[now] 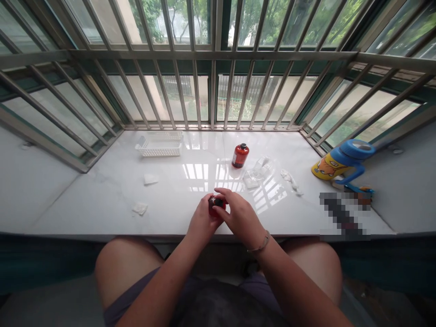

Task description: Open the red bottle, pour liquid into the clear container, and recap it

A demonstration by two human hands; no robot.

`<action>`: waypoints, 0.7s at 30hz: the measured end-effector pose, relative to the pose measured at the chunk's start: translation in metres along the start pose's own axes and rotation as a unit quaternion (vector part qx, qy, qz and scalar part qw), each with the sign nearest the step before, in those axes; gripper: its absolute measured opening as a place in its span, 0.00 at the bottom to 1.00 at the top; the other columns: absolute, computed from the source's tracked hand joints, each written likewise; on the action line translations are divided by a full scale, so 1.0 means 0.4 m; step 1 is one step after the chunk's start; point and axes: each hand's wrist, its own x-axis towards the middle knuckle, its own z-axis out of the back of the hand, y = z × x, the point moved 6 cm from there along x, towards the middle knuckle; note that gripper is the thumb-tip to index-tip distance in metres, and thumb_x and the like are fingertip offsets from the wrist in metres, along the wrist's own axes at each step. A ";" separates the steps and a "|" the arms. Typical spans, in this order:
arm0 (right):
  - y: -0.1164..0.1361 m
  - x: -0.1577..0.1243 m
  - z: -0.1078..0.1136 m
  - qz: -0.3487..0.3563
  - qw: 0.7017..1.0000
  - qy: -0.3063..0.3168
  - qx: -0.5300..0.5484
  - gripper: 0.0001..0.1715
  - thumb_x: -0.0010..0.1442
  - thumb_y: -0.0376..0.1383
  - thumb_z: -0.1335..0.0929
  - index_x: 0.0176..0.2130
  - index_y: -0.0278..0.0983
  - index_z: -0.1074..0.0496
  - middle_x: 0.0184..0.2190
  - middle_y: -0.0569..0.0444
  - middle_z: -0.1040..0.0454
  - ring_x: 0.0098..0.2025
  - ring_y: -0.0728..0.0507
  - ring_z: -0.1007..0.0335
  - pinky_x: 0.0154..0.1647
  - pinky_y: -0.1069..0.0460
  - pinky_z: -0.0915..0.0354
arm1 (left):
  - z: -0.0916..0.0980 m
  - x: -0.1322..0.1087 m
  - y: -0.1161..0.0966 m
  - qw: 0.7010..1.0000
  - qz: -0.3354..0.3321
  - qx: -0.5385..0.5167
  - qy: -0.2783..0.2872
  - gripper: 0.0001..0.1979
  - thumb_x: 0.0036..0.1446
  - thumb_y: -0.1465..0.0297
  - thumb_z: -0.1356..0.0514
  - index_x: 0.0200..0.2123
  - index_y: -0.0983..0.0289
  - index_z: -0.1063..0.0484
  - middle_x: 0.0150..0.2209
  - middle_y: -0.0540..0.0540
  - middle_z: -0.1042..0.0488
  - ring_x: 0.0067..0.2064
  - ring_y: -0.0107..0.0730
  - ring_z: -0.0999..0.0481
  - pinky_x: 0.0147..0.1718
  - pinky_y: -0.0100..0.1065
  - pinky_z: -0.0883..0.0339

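Close to the front edge of the white marbled ledge, my left hand (203,215) is wrapped round a small dark red bottle (213,210). My right hand (238,210) closes its thumb and fingers on the black cap (217,202) at the bottle's top. Much of the bottle is hidden by my hands. Farther back, a second red bottle (240,156) with a black cap stands upright. Crumpled clear plastic packaging (260,171) lies just right of it.
A white perforated basket (160,147) sits at the back left. Folded tissue (151,179) and crumpled tissue (139,209) lie left. To the right are a twisted tissue (291,181), a blue-and-yellow flask (335,161) and a blurred-out dark item (342,215). Window bars (213,91) rise behind.
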 end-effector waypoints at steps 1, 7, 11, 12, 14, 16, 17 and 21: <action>0.001 0.002 0.001 0.008 1.000 0.003 -0.001 0.33 0.66 0.28 0.27 0.65 0.45 0.33 0.51 0.50 0.19 0.53 0.37 0.21 0.56 0.40 0.23 | 0.000 0.000 0.000 1.000 0.000 -0.001 0.000 0.34 0.59 0.65 0.31 0.66 0.58 0.38 0.63 0.63 0.27 0.61 0.51 0.23 0.58 0.51 0.26; 0.009 0.017 0.002 0.026 1.000 0.006 -0.008 0.33 0.64 0.26 0.27 0.64 0.43 0.31 0.51 0.49 0.20 0.52 0.37 0.21 0.55 0.41 0.23 | 0.000 0.000 -0.004 1.000 -0.002 -0.008 -0.001 0.33 0.60 0.66 0.31 0.65 0.57 0.37 0.61 0.61 0.26 0.59 0.49 0.22 0.56 0.48 0.25; 0.008 0.020 -0.010 0.017 1.000 0.019 -0.004 0.32 0.64 0.26 0.27 0.63 0.44 0.31 0.51 0.49 0.20 0.53 0.37 0.22 0.54 0.41 0.23 | 0.000 0.000 -0.004 1.000 -0.012 -0.013 0.003 0.31 0.60 0.67 0.31 0.64 0.57 0.36 0.62 0.61 0.26 0.60 0.48 0.23 0.57 0.48 0.25; 0.007 0.019 -0.010 0.015 1.000 0.018 -0.001 0.32 0.64 0.26 0.27 0.63 0.45 0.31 0.51 0.49 0.20 0.53 0.37 0.22 0.54 0.41 0.23 | 0.000 0.000 -0.004 1.000 -0.015 -0.012 0.002 0.31 0.60 0.67 0.31 0.64 0.57 0.36 0.62 0.61 0.26 0.60 0.49 0.23 0.57 0.49 0.26; 0.001 0.011 -0.010 0.007 1.000 0.015 0.004 0.31 0.64 0.26 0.27 0.63 0.45 0.32 0.51 0.50 0.20 0.52 0.37 0.23 0.55 0.40 0.24 | 0.002 -0.001 -0.002 1.000 -0.016 -0.005 -0.001 0.32 0.60 0.67 0.31 0.65 0.57 0.37 0.62 0.61 0.26 0.60 0.49 0.23 0.58 0.50 0.26; -0.006 0.000 -0.009 -0.005 1.000 0.016 0.012 0.33 0.64 0.28 0.26 0.63 0.45 0.32 0.51 0.50 0.20 0.52 0.37 0.23 0.55 0.40 0.24 | 0.002 -0.002 0.002 1.000 -0.009 0.005 -0.001 0.33 0.60 0.67 0.31 0.66 0.57 0.38 0.62 0.62 0.26 0.60 0.50 0.23 0.58 0.51 0.25; -0.009 -0.007 -0.007 -0.011 1.000 0.013 0.016 0.34 0.63 0.29 0.25 0.64 0.46 0.33 0.51 0.50 0.21 0.52 0.37 0.23 0.55 0.40 0.24 | 0.002 -0.003 0.006 1.000 -0.004 0.008 0.000 0.35 0.60 0.68 0.30 0.66 0.57 0.39 0.63 0.63 0.27 0.61 0.51 0.23 0.58 0.51 0.25; -0.026 -0.032 0.009 -0.048 0.998 -0.023 0.024 0.33 0.64 0.38 0.24 0.64 0.45 0.34 0.47 0.50 0.21 0.46 0.38 0.24 0.51 0.39 0.24 | -0.001 -0.005 0.020 1.000 0.020 0.013 0.006 0.40 0.56 0.68 0.26 0.68 0.55 0.40 0.63 0.61 0.27 0.61 0.52 0.23 0.59 0.53 0.25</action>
